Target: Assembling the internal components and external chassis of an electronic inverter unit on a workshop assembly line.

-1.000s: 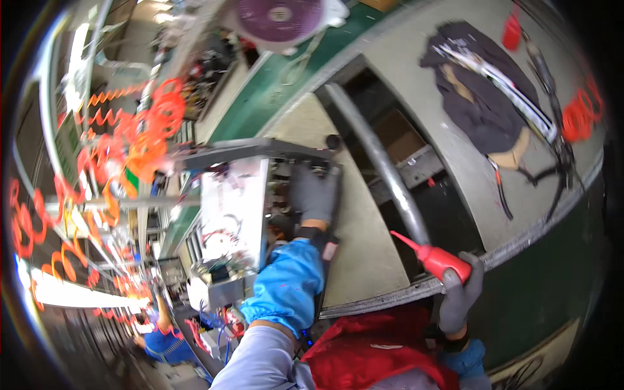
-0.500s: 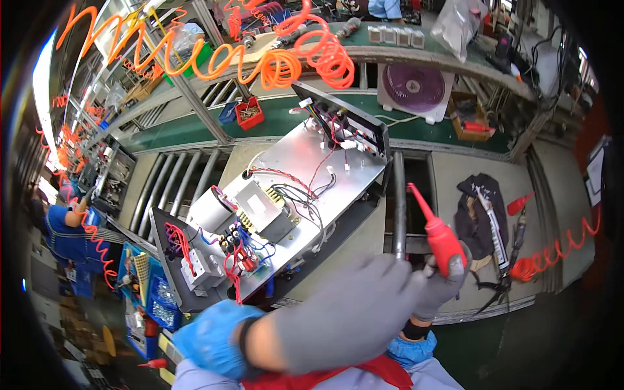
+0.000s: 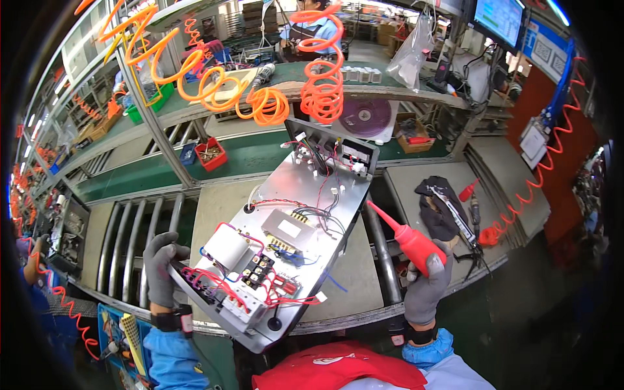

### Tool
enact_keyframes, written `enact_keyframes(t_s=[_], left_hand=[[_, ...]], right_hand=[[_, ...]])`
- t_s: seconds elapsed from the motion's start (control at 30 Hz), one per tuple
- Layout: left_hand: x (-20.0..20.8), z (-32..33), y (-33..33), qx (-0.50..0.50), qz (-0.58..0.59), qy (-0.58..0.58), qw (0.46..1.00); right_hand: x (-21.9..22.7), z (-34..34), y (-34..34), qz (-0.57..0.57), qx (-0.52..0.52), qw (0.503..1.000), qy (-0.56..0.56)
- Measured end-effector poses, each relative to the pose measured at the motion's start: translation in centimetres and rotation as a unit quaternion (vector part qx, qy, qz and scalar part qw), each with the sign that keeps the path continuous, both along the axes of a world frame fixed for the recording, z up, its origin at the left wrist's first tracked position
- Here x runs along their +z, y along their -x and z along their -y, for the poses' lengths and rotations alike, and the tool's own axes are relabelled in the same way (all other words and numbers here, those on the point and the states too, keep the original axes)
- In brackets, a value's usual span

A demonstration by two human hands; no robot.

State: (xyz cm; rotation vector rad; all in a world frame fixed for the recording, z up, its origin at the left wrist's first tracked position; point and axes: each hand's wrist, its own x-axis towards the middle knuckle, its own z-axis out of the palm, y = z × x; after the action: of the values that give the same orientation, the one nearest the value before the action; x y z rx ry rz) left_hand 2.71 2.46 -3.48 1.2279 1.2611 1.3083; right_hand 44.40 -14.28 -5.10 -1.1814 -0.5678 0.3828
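My right hand (image 3: 428, 286), in a grey glove, is wrapped round a red squeeze bottle (image 3: 417, 246) whose long thin nozzle points up and left. My gloved left hand (image 3: 162, 268) grips the near left corner of a metal chassis (image 3: 276, 185), at its dark end panel. This chassis lies tilted across the roller line. On its silver plate sit a transformer (image 3: 289, 229), a white cylinder (image 3: 226, 249), a black terminal block (image 3: 257, 269) and loose coloured wires. A black panel (image 3: 312, 135) with connectors stands at its far end. The bottle is apart from the chassis.
Rollers (image 3: 133, 250) run to the left of the chassis. On the right board lie a dark cloth (image 3: 432, 208) and a tool on a coiled red hose (image 3: 476, 214). Behind are a red bin (image 3: 211, 156) and a purple disc (image 3: 365, 117). Orange coiled hoses (image 3: 266, 107) hang above.
My left hand has moved from in front of the right hand to the chassis's near left corner. The chassis has turned, its near end swinging toward me. The bottle stays in my right hand.
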Motion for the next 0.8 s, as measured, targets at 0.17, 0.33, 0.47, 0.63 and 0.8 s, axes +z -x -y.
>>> enact_keyframes(t_s=[0.17, 0.33, 0.47, 0.63, 0.8], left_hand=[[-3.3, -1.5, 0.9, 0.019, 0.113, -0.098, 0.989], [-3.6, -0.7, 0.3, 0.091, 0.075, -0.146, 0.982], [-3.5, 5.0, -1.6, 0.097, 0.105, -0.123, 0.982], [-4.2, 11.1, -1.3, -0.029, -0.042, -0.224, 0.973], [-5.1, 11.6, -0.6, -0.124, -0.047, -0.281, 0.950]], right_hand=[[1.8, 0.4, 8.1, 0.032, 0.009, 0.999, -0.009], [1.7, 1.2, 16.3, 0.002, 0.076, 0.997, -0.015], [1.7, 2.0, 19.6, 0.028, 0.046, 0.998, -0.028], [2.6, 3.9, 18.5, 0.085, -0.093, 0.991, 0.038], [1.7, 2.6, 17.6, 0.158, -0.151, 0.976, 0.019]])
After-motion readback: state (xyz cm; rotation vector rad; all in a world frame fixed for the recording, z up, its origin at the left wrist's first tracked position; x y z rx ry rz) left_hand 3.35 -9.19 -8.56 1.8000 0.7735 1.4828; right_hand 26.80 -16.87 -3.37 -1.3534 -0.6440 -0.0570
